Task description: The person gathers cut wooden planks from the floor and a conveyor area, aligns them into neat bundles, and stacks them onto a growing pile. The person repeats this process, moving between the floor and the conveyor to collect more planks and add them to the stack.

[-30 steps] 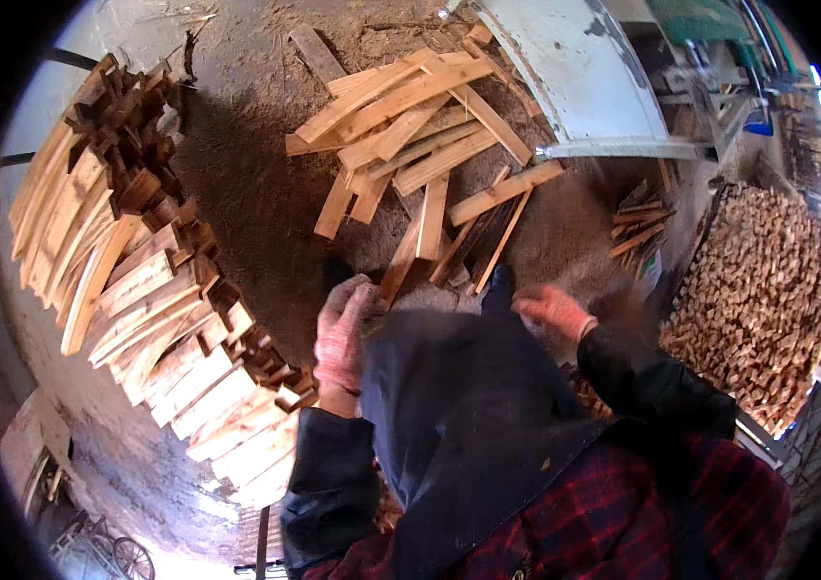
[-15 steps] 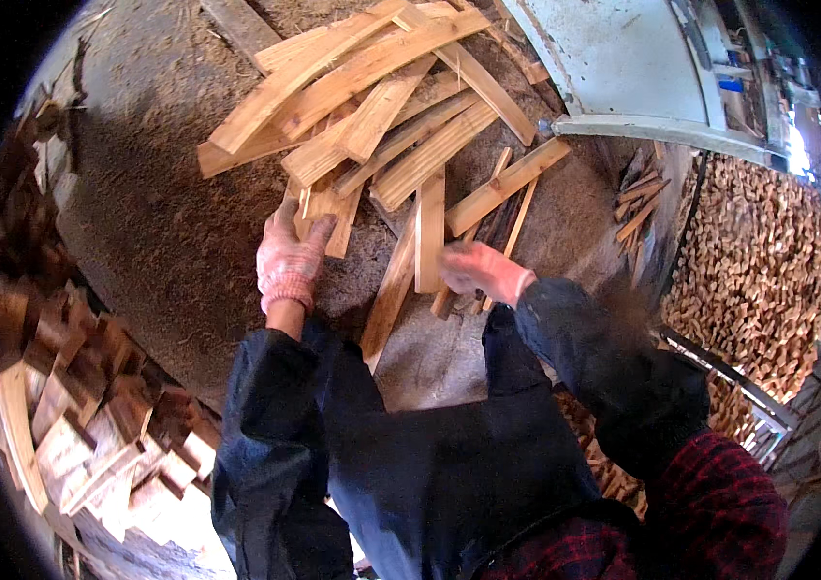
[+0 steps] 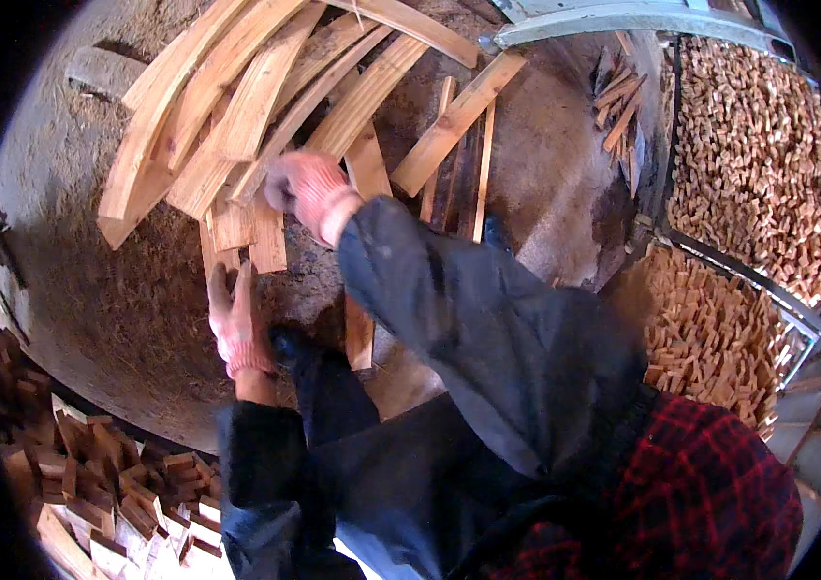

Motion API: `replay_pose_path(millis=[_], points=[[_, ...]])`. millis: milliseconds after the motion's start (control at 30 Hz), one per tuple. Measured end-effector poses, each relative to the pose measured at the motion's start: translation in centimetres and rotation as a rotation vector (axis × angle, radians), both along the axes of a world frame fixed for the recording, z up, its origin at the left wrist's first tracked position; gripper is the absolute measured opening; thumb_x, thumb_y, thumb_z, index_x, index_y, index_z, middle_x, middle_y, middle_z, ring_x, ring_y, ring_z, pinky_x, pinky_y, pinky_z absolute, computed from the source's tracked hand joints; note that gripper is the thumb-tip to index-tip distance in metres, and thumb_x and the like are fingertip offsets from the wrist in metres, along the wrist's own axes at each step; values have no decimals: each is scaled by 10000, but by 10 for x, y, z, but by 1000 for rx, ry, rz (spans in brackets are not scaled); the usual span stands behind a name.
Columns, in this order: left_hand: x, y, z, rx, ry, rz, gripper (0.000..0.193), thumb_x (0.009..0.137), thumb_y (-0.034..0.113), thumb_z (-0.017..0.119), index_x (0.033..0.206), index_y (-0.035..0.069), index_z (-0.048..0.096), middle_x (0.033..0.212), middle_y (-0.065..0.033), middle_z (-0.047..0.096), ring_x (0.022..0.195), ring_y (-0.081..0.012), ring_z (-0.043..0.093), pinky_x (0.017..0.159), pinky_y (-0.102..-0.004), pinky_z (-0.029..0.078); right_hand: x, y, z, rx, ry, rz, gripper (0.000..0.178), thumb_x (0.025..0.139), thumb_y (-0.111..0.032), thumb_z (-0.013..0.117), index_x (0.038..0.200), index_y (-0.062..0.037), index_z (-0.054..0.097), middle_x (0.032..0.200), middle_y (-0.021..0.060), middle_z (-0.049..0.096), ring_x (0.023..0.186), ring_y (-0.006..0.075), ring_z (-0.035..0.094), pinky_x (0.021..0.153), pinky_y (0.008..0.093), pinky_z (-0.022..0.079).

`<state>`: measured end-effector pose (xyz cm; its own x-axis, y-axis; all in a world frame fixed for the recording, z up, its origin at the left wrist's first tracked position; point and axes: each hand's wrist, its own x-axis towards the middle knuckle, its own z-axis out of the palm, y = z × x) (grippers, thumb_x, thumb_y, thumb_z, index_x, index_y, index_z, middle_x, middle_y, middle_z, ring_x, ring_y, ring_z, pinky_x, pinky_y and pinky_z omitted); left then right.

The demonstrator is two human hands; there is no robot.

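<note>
My left hand (image 3: pixel 238 327), in a pink work glove, points its outstretched, slightly parted fingers at the near end of a short wooden board (image 3: pixel 233 226). My right hand (image 3: pixel 316 196), gloved alike, is curled beside the end of a narrow plank (image 3: pixel 306 108) in the pile. Its fingertips are partly hidden, so what they hold does not show. Long pale planks (image 3: pixel 227 87) lie fanned over one another beyond both hands. Under my right forearm, another plank (image 3: pixel 360 333) lies on the ground.
A separate plank (image 3: pixel 459 121) and thin strips (image 3: pixel 485 174) lie right of the pile. Dark sticks (image 3: pixel 620 101) are farther right. Densely stacked wood pieces (image 3: pixel 754 155) fill framed racks at the right. Cut blocks (image 3: pixel 120 483) are heaped lower left. A pale metal machine edge (image 3: pixel 623 24) is at the top.
My right hand has swung left and come over the pile. My left hand has drawn back to the near board end. The view has shifted, with the pile now farther left and higher.
</note>
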<state>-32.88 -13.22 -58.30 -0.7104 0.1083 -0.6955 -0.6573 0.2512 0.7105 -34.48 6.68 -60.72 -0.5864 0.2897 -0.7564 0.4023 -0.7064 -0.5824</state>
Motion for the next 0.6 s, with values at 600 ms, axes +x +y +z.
replay_pose_path(millis=[600], points=[[125,41,91,189,-61,-50,433,910,200,663,1254,-42,559,1190,-138,636,1091,-207,590,975,-301,438,-12,13,-23,25,-171,-12,169,894,-272,616,942,-114,651,861,32,632,784,185,576,720,353,492]])
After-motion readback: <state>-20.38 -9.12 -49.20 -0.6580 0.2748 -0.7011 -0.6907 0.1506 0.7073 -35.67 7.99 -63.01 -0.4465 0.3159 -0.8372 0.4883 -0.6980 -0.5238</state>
